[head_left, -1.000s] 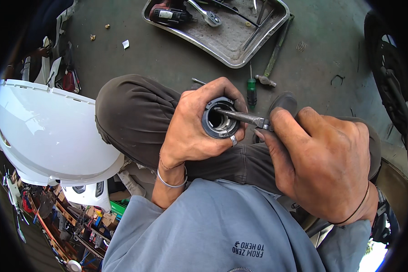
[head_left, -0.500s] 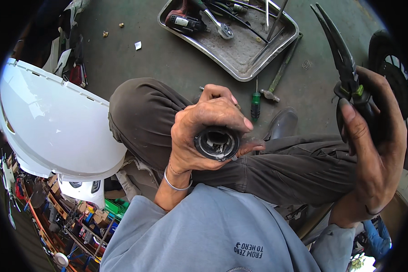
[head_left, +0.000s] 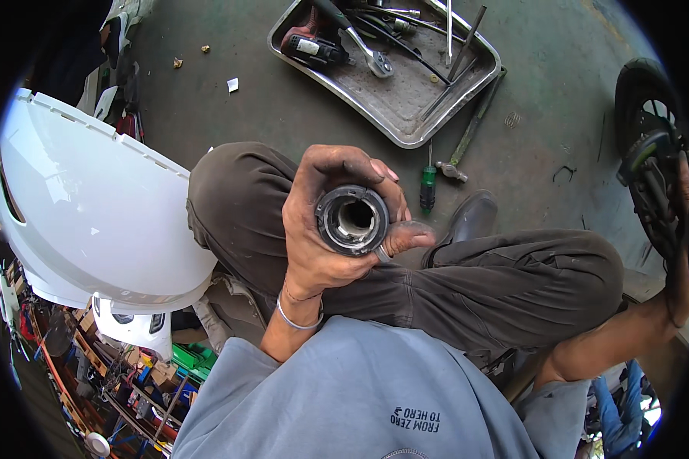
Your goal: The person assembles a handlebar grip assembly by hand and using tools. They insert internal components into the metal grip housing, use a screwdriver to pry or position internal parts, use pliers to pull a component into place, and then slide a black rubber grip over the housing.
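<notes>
My left hand (head_left: 306, 237) is wrapped round a dark cylindrical part (head_left: 329, 222), held end-on to the camera, showing a dark bore and pale metal inner ring. Its thumb sticks out toward the right. My right hand (head_left: 680, 195) is at the far right edge, closed on what appears to be the black-and-green pliers (head_left: 640, 157); the fingers and tool are partly lost in the dark rim and against a black object behind.
A metal tray (head_left: 406, 130) of tools lies ahead on the floor, beside a hammer (head_left: 467, 145), green-handled screwdriver (head_left: 428, 191) and spring (head_left: 511, 120). My bent legs (head_left: 497, 291) are below. A large white panel (head_left: 99, 214) and clutter are left; a person's blue-clad legs (head_left: 620, 413) show lower right.
The pliers came out of the cylinder's bore, swung up, then moved out to the right edge with my right hand. My left hand shifted slightly, turning the bore toward the camera.
</notes>
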